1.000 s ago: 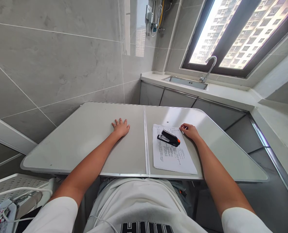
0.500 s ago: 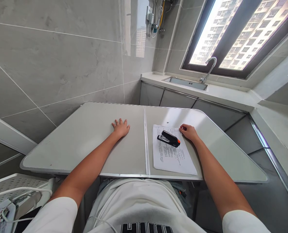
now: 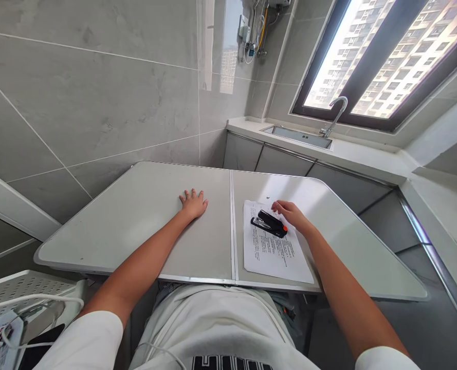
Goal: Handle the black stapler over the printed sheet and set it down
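Note:
A black stapler [image 3: 269,223] with an orange end lies on a printed sheet of paper [image 3: 274,252] on the right half of a grey folding table [image 3: 135,216]. My right hand [image 3: 290,212] hovers just behind the stapler, fingers loosely curled and reaching over its far side, holding nothing. My left hand [image 3: 193,203] rests flat on the left half of the table, fingers spread, palm down.
A seam [image 3: 232,226] divides the table down the middle. Behind it stand a counter with a sink [image 3: 297,135] and tap [image 3: 336,113] under a window. At lower left a white perforated shelf [image 3: 16,293] holds cables and small items. A tiled wall lies to the left.
My right hand has moved left from the paper's top right corner to just behind the stapler. The camera has tilted slightly. My left hand has stayed put.

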Motion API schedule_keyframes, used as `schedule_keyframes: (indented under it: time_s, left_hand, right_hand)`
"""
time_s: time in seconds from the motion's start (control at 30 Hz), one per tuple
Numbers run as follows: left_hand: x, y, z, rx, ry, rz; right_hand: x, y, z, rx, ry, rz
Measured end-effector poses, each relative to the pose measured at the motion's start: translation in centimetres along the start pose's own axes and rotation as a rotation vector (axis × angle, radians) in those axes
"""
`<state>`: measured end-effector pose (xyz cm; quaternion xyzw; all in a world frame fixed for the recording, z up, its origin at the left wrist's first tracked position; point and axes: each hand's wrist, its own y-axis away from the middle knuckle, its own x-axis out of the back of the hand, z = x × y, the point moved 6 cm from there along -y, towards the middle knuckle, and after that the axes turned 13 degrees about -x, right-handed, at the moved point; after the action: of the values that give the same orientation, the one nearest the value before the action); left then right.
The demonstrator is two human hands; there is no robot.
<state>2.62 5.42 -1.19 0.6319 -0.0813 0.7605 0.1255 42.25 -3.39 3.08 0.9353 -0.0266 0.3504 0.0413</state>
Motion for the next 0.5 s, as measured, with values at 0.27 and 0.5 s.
schedule_keyframes:
  time_s: [0.27,0.5]
  left_hand:
    - [-0.2,-0.1,0.0,0.003,0.030,0.032]
    - [-0.1,0.0,0.2,-0.008,-0.012,-0.008]
  right_hand:
    - [-3.2,7.5,-1.8,-0.026,0.088,0.049]
    - [-5.2,8.6,-2.0,0.072,-0.005,-0.065]
